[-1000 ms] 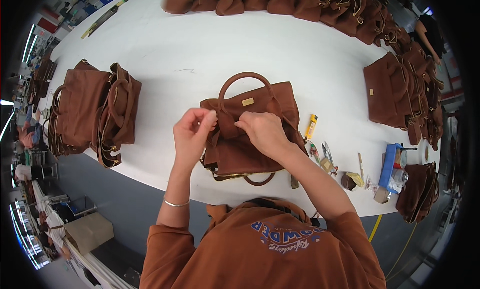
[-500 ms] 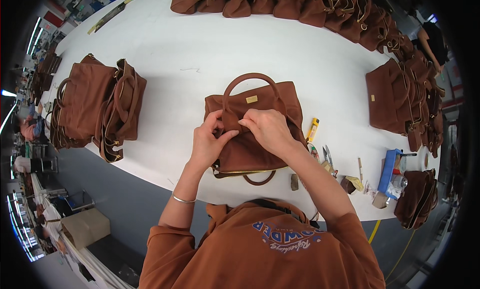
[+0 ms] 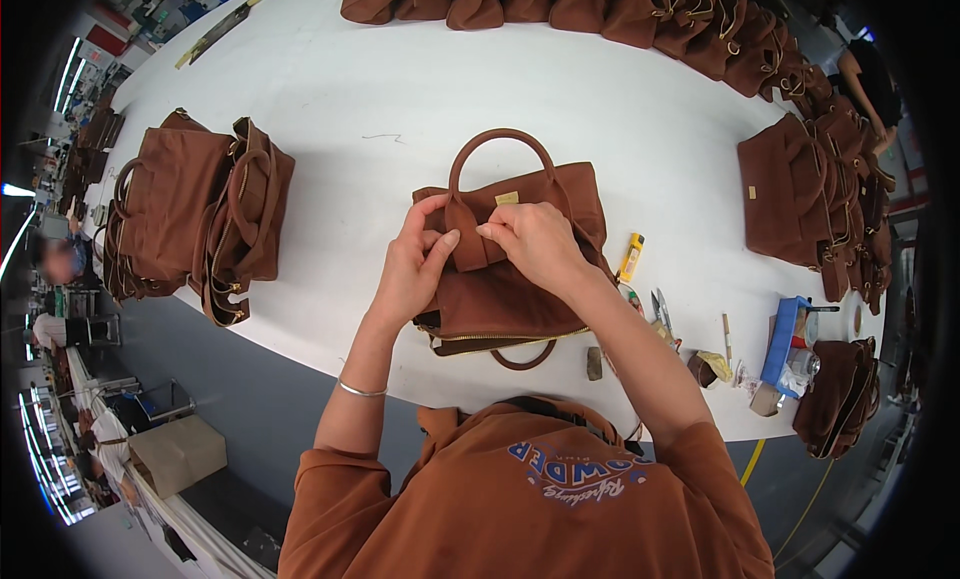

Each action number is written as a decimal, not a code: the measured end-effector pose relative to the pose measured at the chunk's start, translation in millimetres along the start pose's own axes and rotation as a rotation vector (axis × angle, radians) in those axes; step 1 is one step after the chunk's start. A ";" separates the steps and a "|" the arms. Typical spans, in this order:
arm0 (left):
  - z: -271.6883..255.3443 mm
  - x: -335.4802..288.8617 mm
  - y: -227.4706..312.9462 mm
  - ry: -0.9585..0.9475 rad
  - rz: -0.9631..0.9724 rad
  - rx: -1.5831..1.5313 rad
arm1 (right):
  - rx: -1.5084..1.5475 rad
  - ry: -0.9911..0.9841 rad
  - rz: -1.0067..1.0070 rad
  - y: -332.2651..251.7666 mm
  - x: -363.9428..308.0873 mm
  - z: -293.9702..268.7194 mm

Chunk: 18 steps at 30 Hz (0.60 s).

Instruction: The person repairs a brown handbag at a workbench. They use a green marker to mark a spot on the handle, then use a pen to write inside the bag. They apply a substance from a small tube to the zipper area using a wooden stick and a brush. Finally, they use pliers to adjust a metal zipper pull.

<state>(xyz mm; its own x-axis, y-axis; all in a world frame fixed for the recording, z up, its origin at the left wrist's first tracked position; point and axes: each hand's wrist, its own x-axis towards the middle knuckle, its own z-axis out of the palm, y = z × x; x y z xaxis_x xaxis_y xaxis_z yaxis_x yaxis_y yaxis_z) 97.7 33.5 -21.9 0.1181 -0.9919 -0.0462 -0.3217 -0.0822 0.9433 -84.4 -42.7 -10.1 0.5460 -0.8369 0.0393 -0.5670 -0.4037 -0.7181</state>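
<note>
A brown handbag [image 3: 510,299] lies on the white table in front of me, its gold zip edge toward me. One rounded handle [image 3: 501,134] stands up on its far side, ending in a wide leather tab [image 3: 466,247]. My left hand [image 3: 412,264] grips the tab's left edge, thumb on top and fingers bent beside it. On the tab's right side, my right hand [image 3: 540,241] is closed in a pinch, with its lower fingers curled out of sight. A small gold plate [image 3: 507,198] shows just beyond my right knuckles. The second handle [image 3: 525,358] pokes out near me.
Brown bags stand at the left [image 3: 185,204], the right [image 3: 790,194] and along the far edge [image 3: 575,4]. Right of my bag lie a yellow tube [image 3: 631,257], scissors [image 3: 661,309] and a blue tray [image 3: 780,344]. A person's arm [image 3: 866,94] shows at the far right.
The handle has swung slightly up and away, and its tab now lies flatter and more exposed. My left thumb has shifted up and left to the tab's edge; the right hand moved slightly.
</note>
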 end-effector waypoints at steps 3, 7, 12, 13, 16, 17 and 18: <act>-0.9 1.0 -0.8 -0.017 -0.022 -0.049 | 0.028 0.003 0.001 4.3 1.4 2.9; -2.2 -0.4 3.7 -0.044 -0.043 -0.053 | 0.064 -0.001 0.004 5.0 1.7 2.3; -2.4 -3.2 0.5 -0.050 -0.032 -0.055 | 0.071 -0.011 0.020 5.7 1.1 2.5; -1.7 -3.9 -2.9 -0.042 -0.028 -0.083 | 0.071 -0.010 0.022 5.4 0.7 2.7; 0.0 -5.8 -11.0 0.036 -0.022 -0.143 | 0.064 -0.012 0.021 5.9 -0.5 3.7; 0.4 -6.3 -13.1 0.071 -0.021 -0.158 | 0.060 -0.014 0.019 5.9 -1.1 3.8; 0.5 -6.9 -15.3 0.121 -0.016 -0.216 | 0.053 -0.019 0.027 5.3 -1.8 4.2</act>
<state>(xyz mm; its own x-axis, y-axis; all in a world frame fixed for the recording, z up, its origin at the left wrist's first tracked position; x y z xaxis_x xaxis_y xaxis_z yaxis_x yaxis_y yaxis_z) 101.4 41.5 -36.2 0.2373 -0.9708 -0.0342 -0.1122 -0.0624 0.9917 -85.8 -41.8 -16.9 0.5434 -0.8395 0.0066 -0.5484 -0.3609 -0.7544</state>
